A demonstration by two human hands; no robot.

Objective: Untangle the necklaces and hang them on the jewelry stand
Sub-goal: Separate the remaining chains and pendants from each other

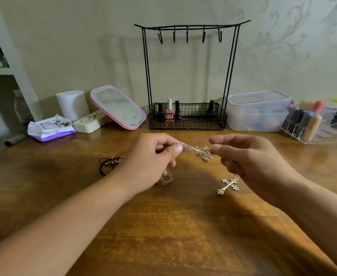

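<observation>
A tangle of silver chain is stretched between my two hands above the wooden table. My left hand pinches one end, and a loop of chain hangs below its fingers. My right hand pinches the knotted end, and a silver cross pendant dangles beneath it. A black cord necklace lies on the table, just left of my left wrist. The black wire jewelry stand rises at the back centre; its several hooks are bare.
The stand's basket holds nail polish bottles. Left of it are a pink-framed mirror, a cream case, a white roll and a wipes pack. On the right are a clear plastic box and an acrylic organiser.
</observation>
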